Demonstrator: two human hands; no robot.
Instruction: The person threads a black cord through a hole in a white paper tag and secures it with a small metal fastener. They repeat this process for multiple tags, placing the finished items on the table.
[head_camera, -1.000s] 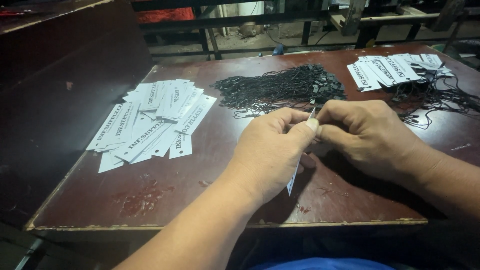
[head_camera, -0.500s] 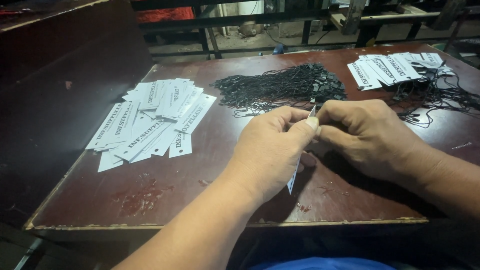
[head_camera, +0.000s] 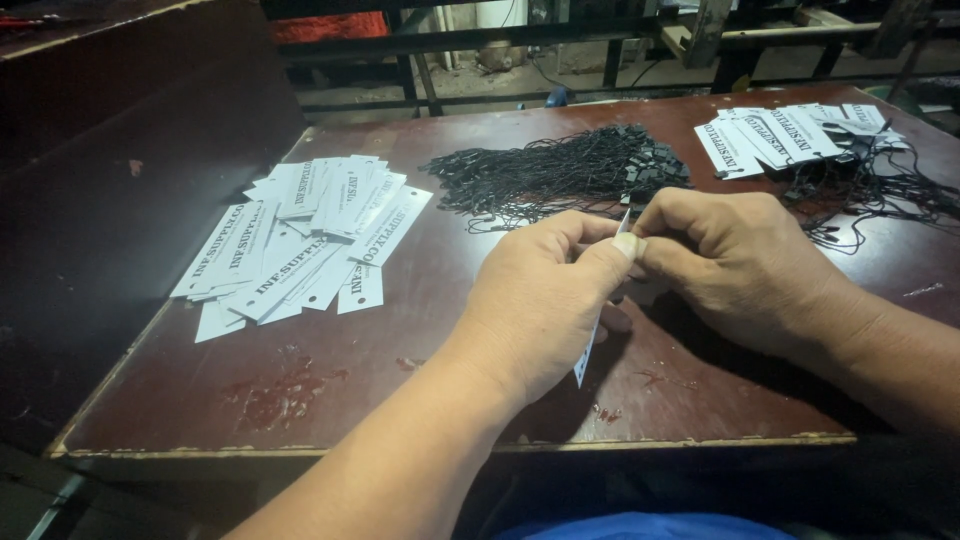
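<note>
My left hand (head_camera: 548, 300) and my right hand (head_camera: 735, 262) meet above the middle of a dark red table (head_camera: 400, 380). Between them stands a narrow white paper tag (head_camera: 590, 345), held on edge; its top corner pokes out by my thumbs and its lower end shows under my left palm. The left thumb and fingers pinch the tag. The right fingertips press against its top end; whether they also hold a string is hidden. A heap of black strings (head_camera: 560, 175) lies just beyond my hands.
A fanned pile of white printed tags (head_camera: 295, 245) lies at the table's left. Another stack of tags (head_camera: 780, 135) sits at the far right among loose black strings (head_camera: 880, 190). Dark metal frames and a floor lie beyond the table's far edge.
Both hands stay pinched together in the same spot; only slight finger shifts at the tag's top.
</note>
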